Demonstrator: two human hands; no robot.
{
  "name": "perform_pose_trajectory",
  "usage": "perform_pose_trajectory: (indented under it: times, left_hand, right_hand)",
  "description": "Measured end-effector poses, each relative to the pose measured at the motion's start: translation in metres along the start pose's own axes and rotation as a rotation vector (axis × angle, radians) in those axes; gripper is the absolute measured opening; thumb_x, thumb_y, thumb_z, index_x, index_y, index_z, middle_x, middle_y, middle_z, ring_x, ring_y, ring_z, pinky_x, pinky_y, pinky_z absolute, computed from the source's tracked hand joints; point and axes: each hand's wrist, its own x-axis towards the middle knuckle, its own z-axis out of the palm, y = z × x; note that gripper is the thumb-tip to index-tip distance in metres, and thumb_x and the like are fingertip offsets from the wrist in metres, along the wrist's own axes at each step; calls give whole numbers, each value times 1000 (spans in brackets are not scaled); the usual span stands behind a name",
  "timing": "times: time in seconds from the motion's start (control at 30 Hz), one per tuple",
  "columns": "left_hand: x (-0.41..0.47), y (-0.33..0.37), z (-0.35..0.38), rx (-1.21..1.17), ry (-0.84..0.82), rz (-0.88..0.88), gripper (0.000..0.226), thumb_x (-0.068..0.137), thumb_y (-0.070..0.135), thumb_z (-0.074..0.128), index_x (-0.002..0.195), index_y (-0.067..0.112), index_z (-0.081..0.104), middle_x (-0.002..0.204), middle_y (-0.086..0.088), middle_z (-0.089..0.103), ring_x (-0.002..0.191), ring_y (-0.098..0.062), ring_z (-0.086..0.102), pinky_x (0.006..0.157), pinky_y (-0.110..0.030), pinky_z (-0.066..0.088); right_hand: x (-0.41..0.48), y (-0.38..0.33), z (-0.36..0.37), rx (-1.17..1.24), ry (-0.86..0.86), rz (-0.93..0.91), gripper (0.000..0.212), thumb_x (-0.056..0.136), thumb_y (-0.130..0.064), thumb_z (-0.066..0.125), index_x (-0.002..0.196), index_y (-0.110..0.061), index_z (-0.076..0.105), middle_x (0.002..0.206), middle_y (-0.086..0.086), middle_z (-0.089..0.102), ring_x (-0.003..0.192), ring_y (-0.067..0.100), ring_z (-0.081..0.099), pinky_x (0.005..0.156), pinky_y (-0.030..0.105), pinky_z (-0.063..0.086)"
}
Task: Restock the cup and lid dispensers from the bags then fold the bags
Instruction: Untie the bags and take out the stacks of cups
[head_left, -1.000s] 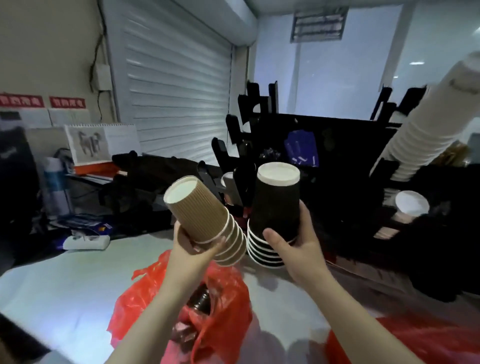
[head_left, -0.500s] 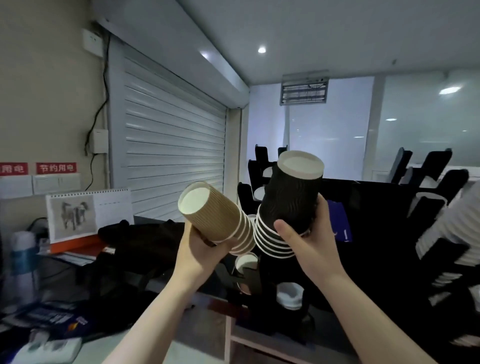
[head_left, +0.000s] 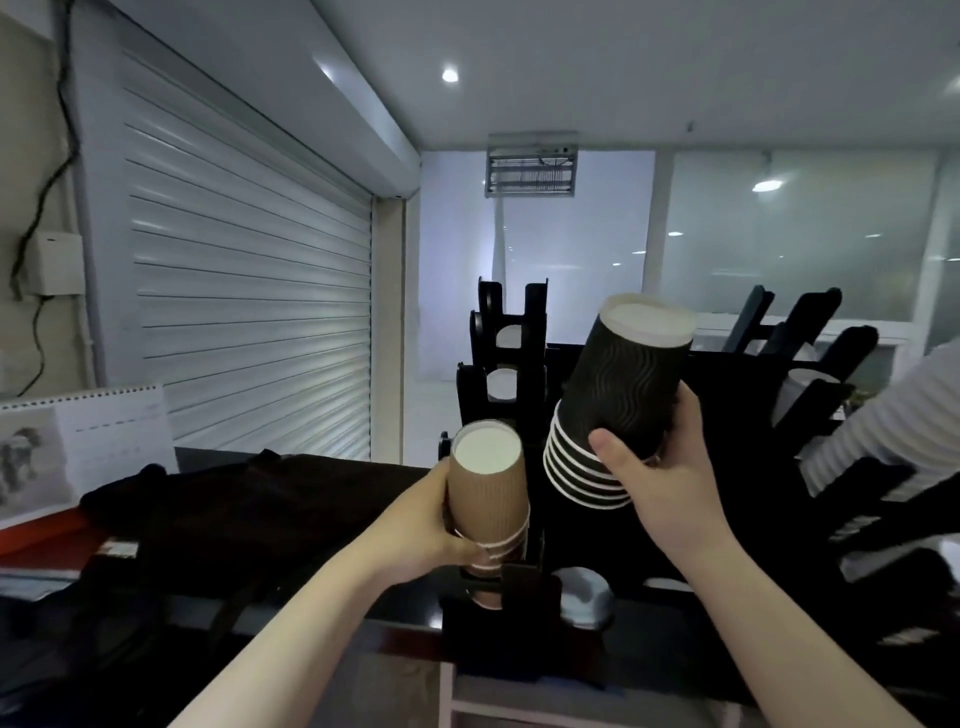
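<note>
Both forearms are running off the bottom edge, so nothing more of the person is showing. The left hand (head_left: 431, 525) is gripping the brown cups (head_left: 485, 493), a nested stack held bottom-up and nearly upright. Its thumb is lying across the lower rims in front, while the fingers are curling round the back, out of sight. The stack's lower end is sitting inside a front slot of the black dispenser (head_left: 535, 332), where a black bar is covering it. A patch of brown is peeking out below that bar, but how far down the stack is reaching cannot be told.

Just right of that slot a pale round lid (head_left: 582, 597) is lying in the next opening, dim and partly masked by the frame.

The right hand (head_left: 662, 483) is holding the black cups (head_left: 621, 389) higher up, tilted, with the white bottom pointing up. The thumb is pressing across the front and the fingers are wrapping round the far side, mostly hidden. This stack is hanging in the air in front of the dispenser, near the brown one.

On the right a long white stack of cups (head_left: 883, 431) is slanting in, its top cut off by the edge. On the left a black bag (head_left: 234, 509) is slumping, its outline blurring into the dark. A desk calendar (head_left: 88, 441) is standing behind it, clipped at the left edge, its print too blurred to read.

Farther back a roller shutter (head_left: 249, 312) is filling the left wall, and frosted glass panels (head_left: 779, 249) are glowing behind the dispenser's uprights.
</note>
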Motion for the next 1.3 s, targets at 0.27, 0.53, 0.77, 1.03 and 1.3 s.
perform_pose_trajectory:
  times: [0.27, 0.53, 0.77, 1.03, 1.3]
  left_hand:
    - [2, 10, -9, -118, -43, 52, 60, 63, 59, 65, 120, 52, 47, 112, 27, 59, 102, 11, 56, 84, -14, 44]
    - [3, 10, 0, 142, 159, 200, 36, 81, 40, 62, 116, 43, 52, 112, 28, 57, 100, 8, 53, 76, -11, 38]
    - [9, 9, -18, 91, 438, 290, 72, 87, 47, 56, 148, 32, 20, 139, 28, 27, 125, 21, 20, 100, -4, 18]
    - [33, 8, -26, 127, 362, 148, 96, 82, 66, 44, 151, 26, -10, 159, 11, -6, 146, -13, -2, 119, -40, 6]
    - [55, 10, -40, -8, 457, 239, 71, 93, 49, 40, 150, 35, 0, 149, 29, 3, 141, 1, 6, 114, -28, 12]
  right_hand:
    - [-7, 5, 4, -73, 10, 1, 73, 69, -10, 81, 120, -42, 42, 118, -13, 57, 107, -3, 57, 80, 8, 46]
    - [9, -8, 19, -52, 172, -38, 79, 58, -22, 84, 124, -30, 41, 120, -12, 56, 109, 0, 58, 88, 20, 50]
    - [30, -2, 62, -66, 44, -39, 78, 63, -13, 87, 125, -20, 41, 122, -4, 56, 110, 2, 57, 84, 15, 49]
    - [69, 19, 90, -409, -216, 94, 77, 58, -35, 86, 119, -35, 39, 105, -27, 52, 94, -12, 51, 78, 9, 41]
    - [80, 40, 79, -636, -425, 280, 84, 53, -25, 88, 124, -20, 44, 109, -10, 58, 106, 12, 56, 89, 26, 44]
